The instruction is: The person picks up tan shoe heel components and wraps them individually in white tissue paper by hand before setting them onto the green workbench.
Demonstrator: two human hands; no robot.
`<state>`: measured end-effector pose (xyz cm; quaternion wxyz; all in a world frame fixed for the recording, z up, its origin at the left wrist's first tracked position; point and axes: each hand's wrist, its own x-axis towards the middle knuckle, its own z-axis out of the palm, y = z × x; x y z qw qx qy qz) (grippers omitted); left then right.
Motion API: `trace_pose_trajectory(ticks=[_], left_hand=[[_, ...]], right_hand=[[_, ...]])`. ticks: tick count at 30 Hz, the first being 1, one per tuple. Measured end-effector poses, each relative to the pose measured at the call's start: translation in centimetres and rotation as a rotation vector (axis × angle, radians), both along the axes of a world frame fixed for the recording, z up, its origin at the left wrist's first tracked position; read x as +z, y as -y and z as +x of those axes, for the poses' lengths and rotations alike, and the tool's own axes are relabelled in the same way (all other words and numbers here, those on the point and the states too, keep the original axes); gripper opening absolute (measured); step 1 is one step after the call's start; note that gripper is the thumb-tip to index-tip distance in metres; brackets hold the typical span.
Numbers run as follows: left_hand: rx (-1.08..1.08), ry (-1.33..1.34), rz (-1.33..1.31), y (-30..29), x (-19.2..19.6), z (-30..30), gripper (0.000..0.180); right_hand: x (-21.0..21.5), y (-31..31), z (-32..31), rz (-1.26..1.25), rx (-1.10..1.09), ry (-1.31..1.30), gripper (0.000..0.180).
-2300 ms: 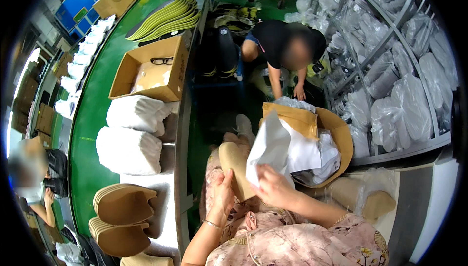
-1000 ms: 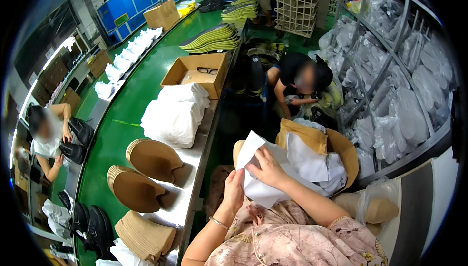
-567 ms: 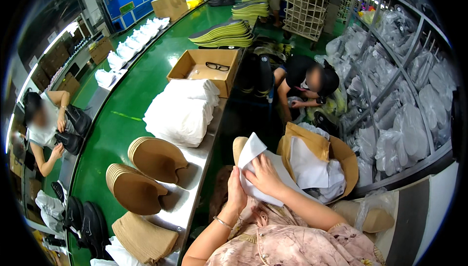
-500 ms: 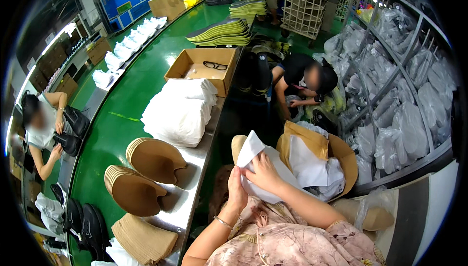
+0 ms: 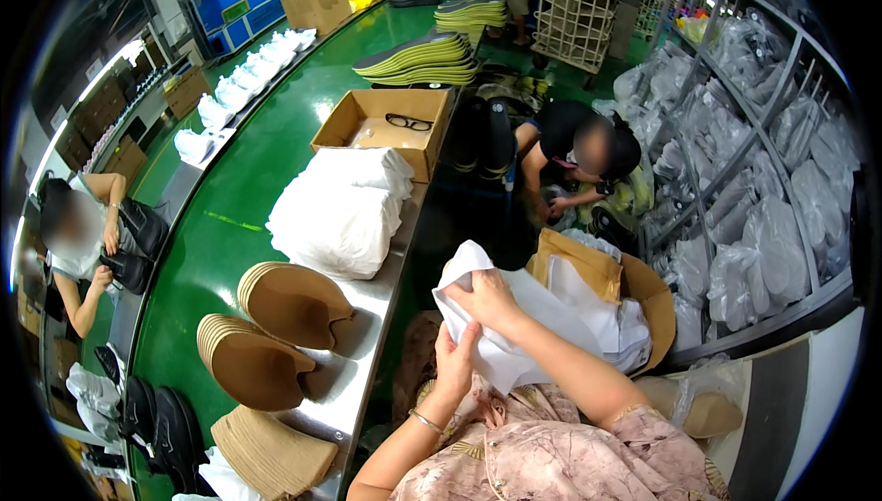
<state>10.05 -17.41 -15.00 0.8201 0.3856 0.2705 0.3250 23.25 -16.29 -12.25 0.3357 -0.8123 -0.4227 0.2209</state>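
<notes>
A thin white sheet (image 5: 542, 322), paper or cloth, hangs over my lap in front of me. My right hand (image 5: 485, 301) pinches its upper part, with the fingers partly tucked behind the fold. Just below, my left hand (image 5: 455, 359) closes on the sheet's near left edge, thumb up. A sliver of something tan shows behind the sheet's top; most of it is covered. Close to my right forearm stands an open brown carton (image 5: 654, 303) holding more white sheets (image 5: 574, 297) and a brown paper piece (image 5: 579, 264).
On the green conveyor's metal edge to my left are curved brown cardboard stacks (image 5: 276, 303), a white bundle (image 5: 340, 212) and a box with glasses (image 5: 427, 147). A co-worker (image 5: 574, 147) crouches ahead. A rack of plastic-bagged items (image 5: 735, 180) stands right; another worker (image 5: 83, 235) handles black shoes.
My right hand has moved slightly left and up, bunching the sheet's top corner. The sheet now covers most of the tan piece. My left hand has lowered slightly and its fingers have curled.
</notes>
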Motion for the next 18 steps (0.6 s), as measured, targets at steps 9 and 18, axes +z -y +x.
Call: trace_pose_trajectory(ticks=[9,18], left_hand=[[0.114,0.047,-0.304,-1.5,1.3,-0.6,0.032],[0.155,0.108,-0.453,-1.8,-0.3,-0.3,0.032]], right_hand=[[1.2,3.4,1.2,-0.103,0.281,-0.243,0.116],[1.3,6.6,1.4,-0.030,0.291,-0.757,0.120]])
